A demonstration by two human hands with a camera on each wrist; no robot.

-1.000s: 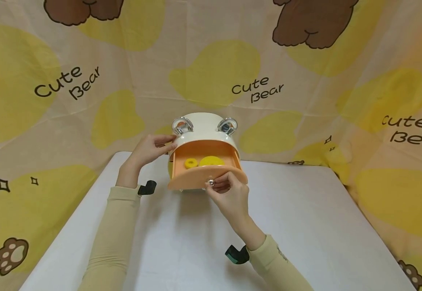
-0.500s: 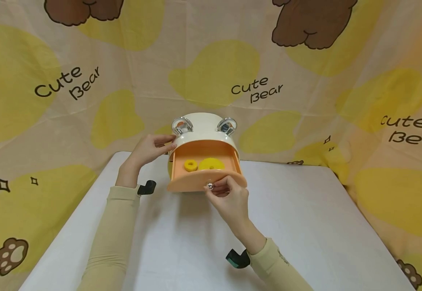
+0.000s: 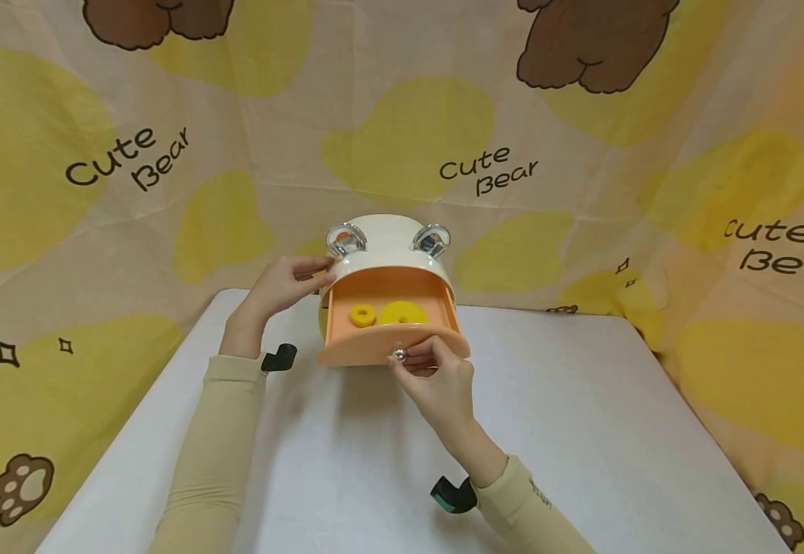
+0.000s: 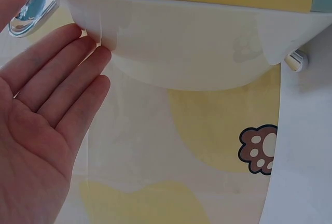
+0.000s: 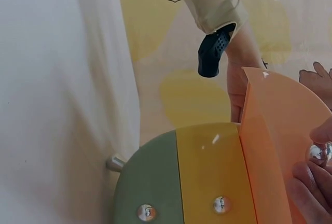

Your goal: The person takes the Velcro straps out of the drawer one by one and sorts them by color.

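A small toy cabinet [image 3: 389,231] with a white rounded shell and two silver ear-like rings stands on the white table. Its top drawer [image 3: 356,350], orange with a curved front, is pulled out. Inside it lie a yellow ring [image 3: 363,315] and a larger yellow round piece [image 3: 402,312]. My right hand [image 3: 446,385] pinches the drawer's silver knob [image 3: 399,355] between thumb and fingers. At the cabinet's left side, my left hand [image 3: 284,286] has its fingers extended. In the left wrist view their tips touch the white shell [image 4: 166,47].
Below the orange drawer are a mustard-yellow front [image 5: 210,167] and a green front [image 5: 150,177], each with a silver knob. A short silver leg [image 5: 115,163] supports the cabinet. Behind the table [image 3: 547,408] hangs a bear-print cloth [image 3: 388,146].
My right hand has moved slightly toward me and down with the knob, and the orange drawer is a little further out. My left hand has stayed in place.
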